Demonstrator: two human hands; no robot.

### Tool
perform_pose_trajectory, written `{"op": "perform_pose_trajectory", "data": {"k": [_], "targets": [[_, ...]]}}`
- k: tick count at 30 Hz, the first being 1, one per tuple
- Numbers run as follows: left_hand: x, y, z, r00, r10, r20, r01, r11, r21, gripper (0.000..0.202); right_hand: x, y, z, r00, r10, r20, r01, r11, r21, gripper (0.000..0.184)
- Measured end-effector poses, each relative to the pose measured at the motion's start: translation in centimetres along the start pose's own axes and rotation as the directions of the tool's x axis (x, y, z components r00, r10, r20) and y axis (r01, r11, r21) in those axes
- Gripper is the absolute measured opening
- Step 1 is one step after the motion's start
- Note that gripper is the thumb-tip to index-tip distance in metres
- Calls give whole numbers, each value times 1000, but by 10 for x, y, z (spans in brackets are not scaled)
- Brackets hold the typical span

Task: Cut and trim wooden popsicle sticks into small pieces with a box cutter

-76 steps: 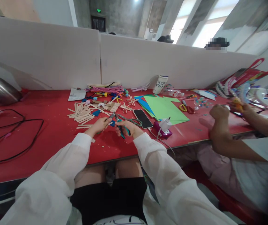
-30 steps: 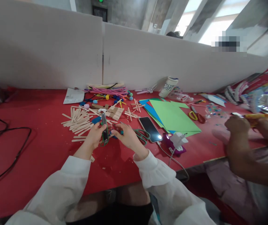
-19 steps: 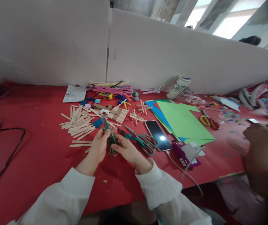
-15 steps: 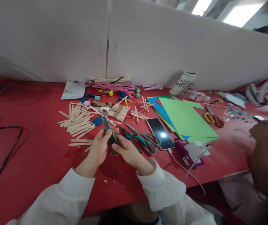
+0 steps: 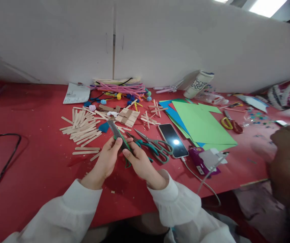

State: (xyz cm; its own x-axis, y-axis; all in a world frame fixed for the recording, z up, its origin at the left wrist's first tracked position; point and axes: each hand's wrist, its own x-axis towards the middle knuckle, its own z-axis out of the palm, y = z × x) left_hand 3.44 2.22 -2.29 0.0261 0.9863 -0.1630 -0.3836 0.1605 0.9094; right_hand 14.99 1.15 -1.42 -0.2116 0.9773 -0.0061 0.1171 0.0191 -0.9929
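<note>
- The left hand point(image 5: 107, 160) grips the green-and-black tool point(image 5: 115, 131) mid-length; the right hand point(image 5: 140, 162) pinches its near end.
- It sits between wooden sticks point(image 5: 84, 126), left, and grey-handled scissors point(image 5: 163, 150), right.
- A steady hold calls for fingers clear of the grey far end.

I see long, loose white sleeves point(image 5: 56, 216), thin and softly creased along their length. The left cuff point(image 5: 84, 195) is a broad, smooth band; the right cuff point(image 5: 170, 192) puckers into small gathers. The left hand point(image 5: 106, 162) and right hand point(image 5: 142, 163) are bare. Dark clothing point(image 5: 124, 234) shows dimly between the sleeves.
</note>
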Motion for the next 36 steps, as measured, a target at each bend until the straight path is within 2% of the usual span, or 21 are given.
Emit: {"op": "perform_pose_trajectory", "data": {"k": [3, 6, 7, 8, 11, 13, 17, 21, 27, 31, 36], "targets": [[1, 9, -4, 998, 42, 47, -48, 990, 131, 46, -1, -2, -8, 998, 2, -58, 0, 1000, 32, 18], [6, 21, -15, 990, 131, 52, -141, 927, 346, 51, 0, -2, -27, 976, -20, -218, 38, 996, 77, 28], [8, 23, -19, 978, 200, 57, -198, 804, 561, 47, 0, -2, -35, 958, -28, -286, 56, 994, 91, 29], [10, 25, -23, 976, 213, 53, -196, 735, 649, 39, 1, -1, -42, 937, -32, -348, 71, 992, 102, 29], [14, 24, -28, 978, 193, 80, -177, 561, 809, 17, 0, 7, -61, 879, -22, -477, 90, 988, 122, 31], [15, 21, -25, 978, 181, 99, -172, 452, 875, 13, -1, 14, -68, 854, -1, -520, 85, 987, 138, 33], [21, 19, -12, 976, 164, 143, -184, 269, 945, 4, -4, 20, -70, 837, 24, -546, 83, 982, 171, 35], [31, 21, -5, 977, 104, 187, -200, 143, 969, 12, -7, 14, -69, 832, 17, -554, 106, 976, 189, 33], [36, 28, 1, 985, 8, 171, -171, 41, 984, 18, -9, 11, -70, 850, -33, -526, 157, 968, 193, 32], [39, 37, 12, 990, -52, 130, -130, -9, 991, 14, -8, 14, -70, 855, -57, -516, 188, 960, 206, 31], [40, 47, 26, 991, -101, 92, -106, -144, 984, 10, -8, 13, -71, 857, -67, -511, 194, 960, 200, 30]]}}
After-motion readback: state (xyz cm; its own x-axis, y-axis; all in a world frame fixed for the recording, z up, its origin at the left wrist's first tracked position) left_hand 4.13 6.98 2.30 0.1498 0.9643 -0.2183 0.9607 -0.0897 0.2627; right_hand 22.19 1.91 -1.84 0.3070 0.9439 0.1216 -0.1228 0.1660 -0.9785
